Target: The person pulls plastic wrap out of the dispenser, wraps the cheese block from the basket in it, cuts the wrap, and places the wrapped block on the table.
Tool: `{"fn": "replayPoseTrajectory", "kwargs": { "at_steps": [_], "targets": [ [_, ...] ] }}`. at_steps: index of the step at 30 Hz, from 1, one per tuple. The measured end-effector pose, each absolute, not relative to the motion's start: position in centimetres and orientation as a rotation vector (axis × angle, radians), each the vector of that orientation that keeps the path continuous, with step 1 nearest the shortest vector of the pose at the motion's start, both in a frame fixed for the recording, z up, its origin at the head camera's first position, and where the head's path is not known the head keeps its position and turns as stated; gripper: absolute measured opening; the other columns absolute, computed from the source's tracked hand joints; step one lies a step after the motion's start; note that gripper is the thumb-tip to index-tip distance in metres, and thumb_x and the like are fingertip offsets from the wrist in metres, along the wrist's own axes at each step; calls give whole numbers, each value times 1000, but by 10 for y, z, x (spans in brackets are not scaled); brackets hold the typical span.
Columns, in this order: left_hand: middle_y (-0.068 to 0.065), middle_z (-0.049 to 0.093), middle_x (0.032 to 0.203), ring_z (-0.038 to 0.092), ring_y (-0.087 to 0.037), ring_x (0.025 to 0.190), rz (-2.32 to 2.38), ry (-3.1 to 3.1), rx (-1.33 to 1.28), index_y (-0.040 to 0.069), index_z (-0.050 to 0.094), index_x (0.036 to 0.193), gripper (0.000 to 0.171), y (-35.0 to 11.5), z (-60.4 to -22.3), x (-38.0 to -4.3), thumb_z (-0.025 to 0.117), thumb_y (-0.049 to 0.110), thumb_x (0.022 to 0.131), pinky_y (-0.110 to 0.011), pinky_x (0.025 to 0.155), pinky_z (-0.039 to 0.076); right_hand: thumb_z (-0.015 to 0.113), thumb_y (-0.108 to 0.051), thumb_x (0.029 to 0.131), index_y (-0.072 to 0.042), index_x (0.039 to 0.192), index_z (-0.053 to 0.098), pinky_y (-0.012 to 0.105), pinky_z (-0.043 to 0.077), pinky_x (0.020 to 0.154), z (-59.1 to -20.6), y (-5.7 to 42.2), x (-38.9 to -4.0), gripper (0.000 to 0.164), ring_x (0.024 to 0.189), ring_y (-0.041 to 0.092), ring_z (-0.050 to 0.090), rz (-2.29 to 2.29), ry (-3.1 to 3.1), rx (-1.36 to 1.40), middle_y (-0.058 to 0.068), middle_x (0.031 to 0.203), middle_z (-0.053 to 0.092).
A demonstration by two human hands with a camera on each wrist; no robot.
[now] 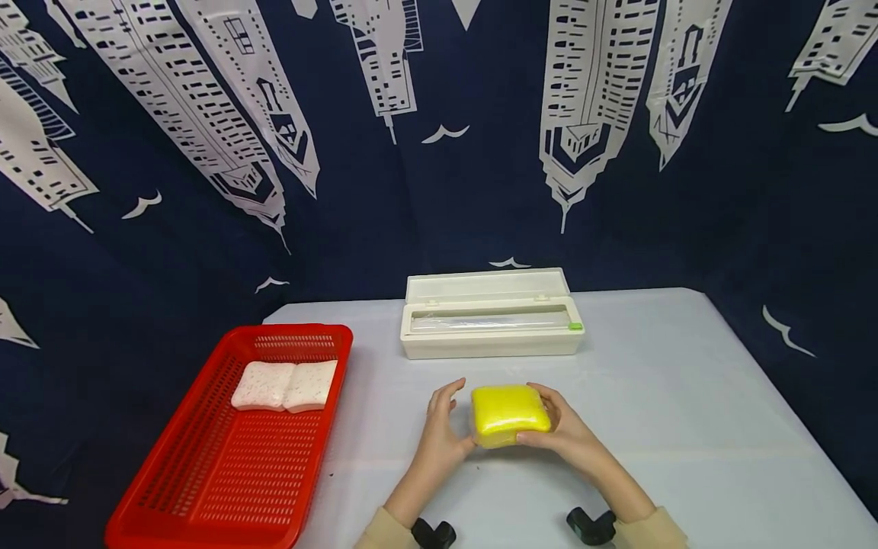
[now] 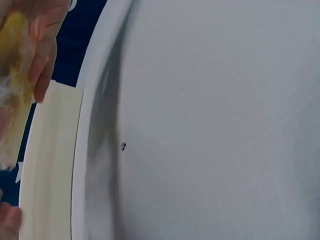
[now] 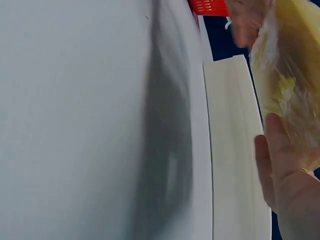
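A plump yellow block (image 1: 509, 413) wrapped in shiny cling film (image 3: 305, 110) is held up over the table in the head view. My right hand (image 1: 565, 433) grips its right side, thumb along the front and fingers behind. At its left side my left hand (image 1: 442, 436) has its fingers spread upward and its thumb at the lower left corner. In the right wrist view, crumpled film covers the underside of the block, close to the right fingers (image 3: 280, 145).
A white cling film dispenser (image 1: 494, 347) stands behind the hands, lid raised, a film roll inside. To the left, a red plastic basket (image 1: 240, 488) holds two white speckled slices (image 1: 264, 385) side by side. A dark patterned cloth (image 1: 425, 206) hangs behind the white table (image 1: 658, 366).
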State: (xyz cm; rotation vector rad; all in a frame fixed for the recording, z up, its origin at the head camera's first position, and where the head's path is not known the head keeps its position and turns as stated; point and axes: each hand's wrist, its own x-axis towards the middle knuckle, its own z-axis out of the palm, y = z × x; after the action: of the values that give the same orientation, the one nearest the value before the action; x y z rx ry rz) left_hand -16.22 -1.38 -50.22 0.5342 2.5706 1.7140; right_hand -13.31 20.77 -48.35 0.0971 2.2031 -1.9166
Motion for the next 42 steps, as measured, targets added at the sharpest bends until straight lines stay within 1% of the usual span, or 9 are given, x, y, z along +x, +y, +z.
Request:
{"fn": "replayPoseTrajectory", "kwargs": {
  "at_steps": [3, 6, 8, 11, 14, 19, 23, 32, 42],
  "targets": [
    [-18, 41, 143, 47, -43, 129, 1599, 2575, 428, 7, 38, 146, 91, -19, -503, -164, 84, -4, 68, -49, 106, 44, 82, -12, 77, -3, 151, 19, 18, 43, 96, -483, 216, -134, 97, 135, 35, 42, -1945, 2216, 87, 21, 150, 36],
    [-20, 42, 143, 47, -45, 128, 1585, 2542, 342, 6, 41, 145, 87, -24, -502, -166, 85, 0, 71, -49, 105, 45, 81, -11, 78, -4, 152, 15, 9, 38, 93, -482, 231, -135, 99, 141, 37, 34, -1933, 2251, 101, 20, 154, 30],
    [-20, 43, 142, 46, -44, 130, 1622, 2516, 277, 6, 44, 143, 81, -30, -499, -168, 84, 2, 73, -50, 105, 44, 81, -11, 79, -3, 153, 12, 14, 38, 102, -482, 244, -138, 101, 143, 39, 30, -1895, 2301, 112, 21, 156, 26],
    [-20, 45, 140, 43, -43, 132, 1696, 2499, 188, 5, 49, 139, 72, -38, -496, -170, 82, 1, 75, -51, 106, 43, 80, -12, 79, -1, 154, 7, 37, 32, 117, -482, 268, -143, 105, 146, 43, 24, -1825, 2372, 167, 25, 158, 20],
    [-20, 47, 138, 43, -41, 132, 1750, 2495, 141, 3, 51, 136, 66, -44, -494, -172, 80, -1, 77, -51, 106, 43, 79, -11, 80, 1, 154, 0, 59, 23, 117, -483, 298, -150, 109, 146, 48, 19, -1766, 2417, 255, 29, 159, 13],
    [-19, 49, 139, 44, -40, 132, 1777, 2481, 111, 2, 52, 134, 62, -47, -493, -173, 79, 2, 79, -50, 105, 45, 75, -13, 86, 0, 154, -10, 56, 23, 118, -490, 349, -164, 110, 146, 49, 14, -1709, 2455, 345, 30, 160, 4],
    [-19, 50, 139, 45, -40, 131, 1790, 2475, 95, 2, 54, 132, 59, -47, -493, -172, 79, 3, 79, -50, 104, 45, 74, -12, 86, 0, 154, -11, 55, 21, 119, -497, 370, -176, 110, 147, 48, 11, -1692, 2474, 341, 29, 161, 1],
    [-18, 51, 136, 45, -40, 130, 1795, 2434, 91, 3, 55, 131, 58, -45, -494, -165, 80, 5, 79, -50, 104, 45, 72, -3, 82, 0, 155, -10, 70, 10, 113, -496, 396, -184, 110, 143, 58, 2, -1535, 2500, 252, 35, 158, -4],
    [-18, 52, 135, 46, -39, 129, 1811, 2420, 133, 3, 55, 132, 56, -45, -496, -166, 79, 7, 81, -51, 103, 46, 71, -9, 83, 5, 152, -13, 71, 3, 112, -505, 405, -186, 110, 141, 60, -2, -1323, 2592, 276, 39, 155, -7]
  ]
}}
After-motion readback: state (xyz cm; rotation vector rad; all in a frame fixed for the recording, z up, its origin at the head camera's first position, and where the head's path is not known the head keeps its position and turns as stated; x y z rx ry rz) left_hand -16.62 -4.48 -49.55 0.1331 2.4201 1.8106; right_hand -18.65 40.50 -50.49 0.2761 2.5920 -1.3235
